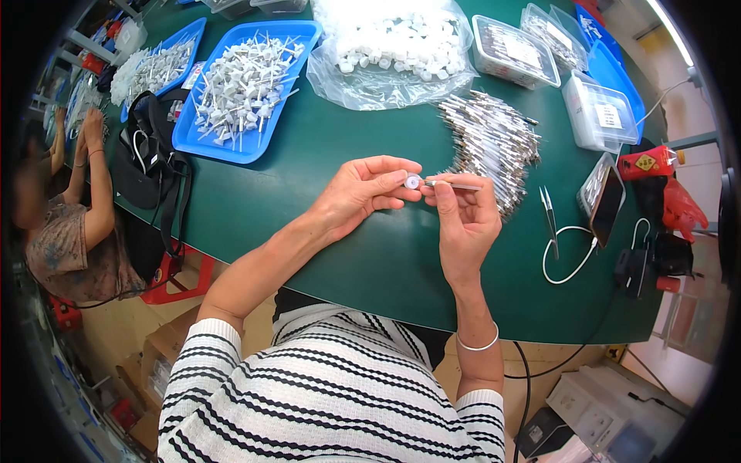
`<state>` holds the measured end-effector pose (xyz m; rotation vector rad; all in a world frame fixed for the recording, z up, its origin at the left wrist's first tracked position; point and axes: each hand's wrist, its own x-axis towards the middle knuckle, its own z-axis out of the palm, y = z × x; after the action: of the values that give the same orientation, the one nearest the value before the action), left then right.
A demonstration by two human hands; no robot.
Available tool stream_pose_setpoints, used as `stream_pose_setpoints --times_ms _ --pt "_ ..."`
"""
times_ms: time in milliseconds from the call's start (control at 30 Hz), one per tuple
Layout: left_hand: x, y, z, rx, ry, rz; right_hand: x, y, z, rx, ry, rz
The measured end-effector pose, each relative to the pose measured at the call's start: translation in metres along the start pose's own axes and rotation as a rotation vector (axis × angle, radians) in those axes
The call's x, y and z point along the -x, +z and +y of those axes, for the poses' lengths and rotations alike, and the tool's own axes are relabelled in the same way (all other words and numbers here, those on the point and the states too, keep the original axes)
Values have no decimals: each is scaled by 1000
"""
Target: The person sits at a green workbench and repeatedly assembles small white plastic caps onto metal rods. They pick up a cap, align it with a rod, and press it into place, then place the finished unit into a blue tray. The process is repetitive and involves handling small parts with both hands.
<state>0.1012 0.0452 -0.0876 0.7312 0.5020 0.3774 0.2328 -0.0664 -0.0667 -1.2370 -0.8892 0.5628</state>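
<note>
The left hand (pixel 363 193) pinches a white cap (pixel 412 182) and the right hand (pixel 467 224) a slim rod (pixel 466 187), over the green table (pixel 386 266), left of the rod pile (pixel 494 147). Steady, aligned fingertips probably serve best; the cap looks small and round, the rod pale and straight

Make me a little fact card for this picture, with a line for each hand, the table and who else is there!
Left hand: pinching a small round white piece
Right hand: holding a thin rod, its tip close to the white piece
Table: green
Back of table: blue tray of white stemmed pieces; clear bag of white pieces
Right side: pile of thin rods, tweezers, white cable
Nearby: another person, at left
</note>
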Motion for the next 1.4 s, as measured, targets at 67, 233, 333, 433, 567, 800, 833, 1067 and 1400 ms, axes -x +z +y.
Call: stream_pose_setpoints --times_ms 67,233,333,433,567,800,833,1067,1400 --pt "0 1 0 7 4 -3 1 0 1 11 -11 -3" --pt "1 3 1 -8 1 18 1 0 5 52 -33 0" --pt "0 3 1 -15 -3 26 1 0 4 79 -45 1" --pt "1 3 2 -19 -7 31 1 0 3 109 -54 -2" --pt "1 2 2 -18 -14 33 1 0 2 158 -62 -9" --pt "1 2 2 -31 -17 29 0 0 0 211 -84 -22" --pt "1 2 2 -38 -15 31 1 0 0 217 -85 -25" --pt "1 2 3 -84 -3 38 1 0 1 261 -102 -29" --pt "3 3 3 -166 39 48 0 0 1 365 -190 -45"
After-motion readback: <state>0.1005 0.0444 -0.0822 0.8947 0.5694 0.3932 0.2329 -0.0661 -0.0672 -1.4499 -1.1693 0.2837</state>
